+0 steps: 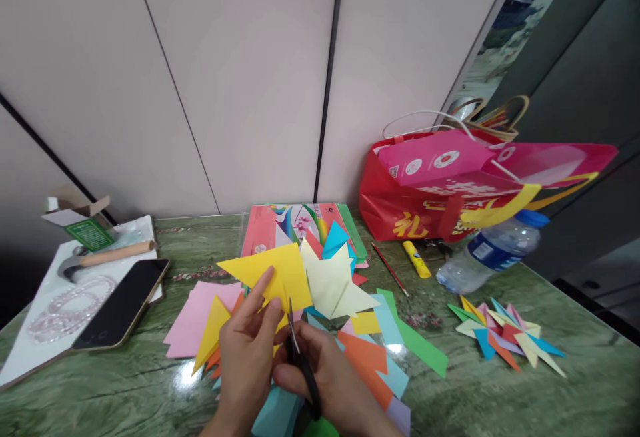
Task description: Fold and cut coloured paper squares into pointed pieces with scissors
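Observation:
My left hand (249, 350) is closed on a yellow paper sheet (287, 267) that tapers to a point at its left. Black-handled scissors (303, 363) are in my right hand (327, 363), their blades at the lower edge of the yellow paper. Whether the blades are parted I cannot make out. Right behind the yellow paper lies a cream paper piece (330, 280) with pointed corners. Around and below my hands are coloured paper scraps, among them an orange piece (367, 363), a green strip (423, 343) and pink sheets (200, 317).
Folded paper stars (505, 333) lie at right. Behind them are a plastic bottle (493, 253), a glue stick (417, 259), a pencil (390, 269) and a red gift bag (415, 203). At left, a phone (123, 303), beads (70, 310) and a hammer (110, 257) lie by a small box (90, 231).

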### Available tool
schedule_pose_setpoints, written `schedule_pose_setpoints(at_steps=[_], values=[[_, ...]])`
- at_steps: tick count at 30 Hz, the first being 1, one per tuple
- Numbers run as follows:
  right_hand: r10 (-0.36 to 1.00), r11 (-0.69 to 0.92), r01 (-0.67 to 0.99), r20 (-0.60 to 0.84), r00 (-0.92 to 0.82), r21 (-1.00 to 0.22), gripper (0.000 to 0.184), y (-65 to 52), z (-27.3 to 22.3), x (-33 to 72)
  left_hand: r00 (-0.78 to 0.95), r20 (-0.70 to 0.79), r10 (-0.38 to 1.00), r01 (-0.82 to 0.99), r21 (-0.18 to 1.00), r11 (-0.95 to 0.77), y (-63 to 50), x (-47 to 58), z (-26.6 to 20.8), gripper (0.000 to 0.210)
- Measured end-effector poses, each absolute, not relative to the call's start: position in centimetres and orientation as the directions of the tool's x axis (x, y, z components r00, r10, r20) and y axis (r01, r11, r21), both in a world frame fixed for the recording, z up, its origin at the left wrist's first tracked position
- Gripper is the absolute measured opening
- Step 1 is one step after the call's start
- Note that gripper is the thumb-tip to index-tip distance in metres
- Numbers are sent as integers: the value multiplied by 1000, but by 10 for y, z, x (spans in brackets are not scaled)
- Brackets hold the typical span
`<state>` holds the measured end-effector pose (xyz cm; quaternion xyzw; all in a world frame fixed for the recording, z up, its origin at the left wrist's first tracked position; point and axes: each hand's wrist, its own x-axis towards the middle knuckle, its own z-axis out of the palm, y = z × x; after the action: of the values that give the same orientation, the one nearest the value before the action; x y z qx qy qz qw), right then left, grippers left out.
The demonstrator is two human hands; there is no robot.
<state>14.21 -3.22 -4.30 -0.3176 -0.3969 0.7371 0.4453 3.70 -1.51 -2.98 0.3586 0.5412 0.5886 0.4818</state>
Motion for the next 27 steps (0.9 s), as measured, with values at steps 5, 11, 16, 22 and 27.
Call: schedule_pose_setpoints(at_steps=[5, 11, 16, 22, 27], values=[[896, -298, -407, -106, -431, -863, 44, -33, -43, 147, -307, -65, 950, -113, 993, 31, -18, 40, -26, 59], [886, -306, -379, -115, -450, -873, 47, -32, -53, 154, -303, -39, 952, -125, 992, 1, -19, 45, -27, 55], [879, -314, -400, -105, -466, -861, 46, -34, -58, 152, -305, -50, 951, -122, 992, 13, -20, 46, -25, 55], [899, -281, -373, -106, -425, -884, 42, -34, -56, 152, -308, -68, 949, -152, 988, 21, -20, 47, -23, 56], [906, -270, -334, -120, -407, -903, 42, -34, -53, 152, -291, -62, 955, -179, 984, 9, -22, 48, -26, 57]])
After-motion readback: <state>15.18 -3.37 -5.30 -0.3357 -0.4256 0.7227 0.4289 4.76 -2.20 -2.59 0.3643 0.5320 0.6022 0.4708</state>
